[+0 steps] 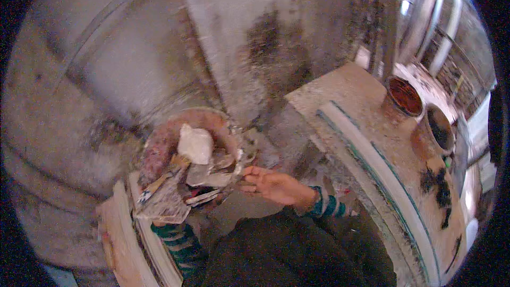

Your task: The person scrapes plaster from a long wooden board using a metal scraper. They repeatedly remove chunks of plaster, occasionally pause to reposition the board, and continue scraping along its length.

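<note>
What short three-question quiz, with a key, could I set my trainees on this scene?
1. Multiple choice: Which side of the round bowl is the right hand nearest, as pictured?
A) left
B) right
C) far
2. True or false: The bowl is empty.
3. Fill the gap: The sleeve at the right wrist is patterned with ____.

Key:
1. B: the fingers point toward the bowl's right rim.
2. False: a pale lump lies in it, among other pieces.
3. stripes
</note>
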Tool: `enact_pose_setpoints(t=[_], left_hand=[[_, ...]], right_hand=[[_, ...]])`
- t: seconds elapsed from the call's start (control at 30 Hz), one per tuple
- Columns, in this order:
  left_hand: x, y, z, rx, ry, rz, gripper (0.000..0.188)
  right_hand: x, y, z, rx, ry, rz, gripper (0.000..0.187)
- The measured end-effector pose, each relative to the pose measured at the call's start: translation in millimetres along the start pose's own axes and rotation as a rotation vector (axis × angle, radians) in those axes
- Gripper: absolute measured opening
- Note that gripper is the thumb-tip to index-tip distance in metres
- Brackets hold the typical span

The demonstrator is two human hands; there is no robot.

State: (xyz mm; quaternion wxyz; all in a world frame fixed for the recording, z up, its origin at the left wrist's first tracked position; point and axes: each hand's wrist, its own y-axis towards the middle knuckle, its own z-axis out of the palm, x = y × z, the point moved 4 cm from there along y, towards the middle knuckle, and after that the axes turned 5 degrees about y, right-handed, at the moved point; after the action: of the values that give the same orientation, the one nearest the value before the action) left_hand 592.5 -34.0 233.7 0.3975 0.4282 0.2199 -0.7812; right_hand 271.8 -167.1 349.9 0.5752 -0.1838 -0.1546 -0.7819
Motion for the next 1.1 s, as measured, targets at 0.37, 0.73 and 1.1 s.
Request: enact_pose_setpoints(t=[0.37,0.73,1.1], left_hand=[[59,106,213,0.592,-0.088,-0.33,0.033],[168,139,361,1.11,-0.197,-0.616,0.031],[281,97,405,1.269,-0.255,-0.859,0.037]], right_hand=[[10,-48,43,-0.219,-0.052,-0.727,0.044],[56,-49,-5,-0.453,-0.107,-0.967,0.02],[44,-45,-81,-1.067,-0.398,-1.283,0.032]])
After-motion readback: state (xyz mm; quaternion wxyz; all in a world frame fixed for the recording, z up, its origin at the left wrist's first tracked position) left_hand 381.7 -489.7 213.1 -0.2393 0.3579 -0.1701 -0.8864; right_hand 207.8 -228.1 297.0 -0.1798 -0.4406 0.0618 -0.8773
